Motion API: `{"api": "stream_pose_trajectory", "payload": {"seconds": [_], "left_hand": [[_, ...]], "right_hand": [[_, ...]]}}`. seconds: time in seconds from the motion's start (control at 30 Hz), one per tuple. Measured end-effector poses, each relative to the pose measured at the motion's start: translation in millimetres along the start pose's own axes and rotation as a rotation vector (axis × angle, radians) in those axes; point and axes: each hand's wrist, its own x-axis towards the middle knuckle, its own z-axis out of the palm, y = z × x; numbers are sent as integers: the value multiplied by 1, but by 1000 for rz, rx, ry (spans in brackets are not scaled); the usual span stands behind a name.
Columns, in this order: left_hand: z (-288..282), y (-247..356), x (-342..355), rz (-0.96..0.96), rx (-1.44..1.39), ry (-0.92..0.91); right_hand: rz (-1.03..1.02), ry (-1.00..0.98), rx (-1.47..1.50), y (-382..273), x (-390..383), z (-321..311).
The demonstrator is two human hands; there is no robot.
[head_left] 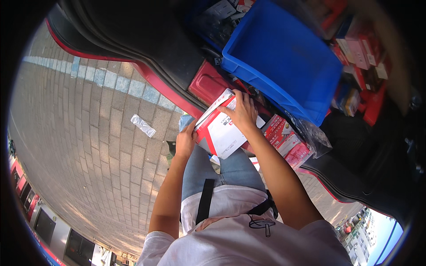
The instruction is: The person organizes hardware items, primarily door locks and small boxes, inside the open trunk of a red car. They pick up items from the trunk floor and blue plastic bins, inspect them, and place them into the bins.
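A white cardboard box (228, 135) with red panels and dark print is held tilted in front of my thighs, at the edge of a red car's open boot. My left hand (187, 139) grips its left end, fingers closed on the edge. Across the far side and top lies my right hand (242, 111), its fingers bent over the box's far edge. The box's underside is hidden. Just right of it, a red and white printed carton (286, 139) rests on the boot edge beside clear plastic wrap (313, 135).
A large blue plastic crate (284, 53) sits in the boot, beyond my right hand. Several red and white boxes (361, 48) are piled to its right. The red boot sill (153, 77) curves past on the left. A white wrapper (143, 126) lies on the brick paving (102, 155).
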Motion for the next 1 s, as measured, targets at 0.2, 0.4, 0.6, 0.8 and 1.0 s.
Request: {"api": "stream_pose_trajectory", "payload": {"seconds": [0.2,0.4,0.6,0.8,1.0], "left_hand": [[13,18,-4,-35,-28,152],[9,22,13,-182,-282,76],[10,24,10,-91,-132,-51],[-30,27,21,122,183,-443],[-53,48,47,15,111,-692]], "right_hand": [[-60,32,15,12,5,-1],[-62,40,7,14,9,-10],[-53,1,91,18,16,-22],[-36,-31,110,17,21,-25],[-44,10,113,18,36,-26]]}}
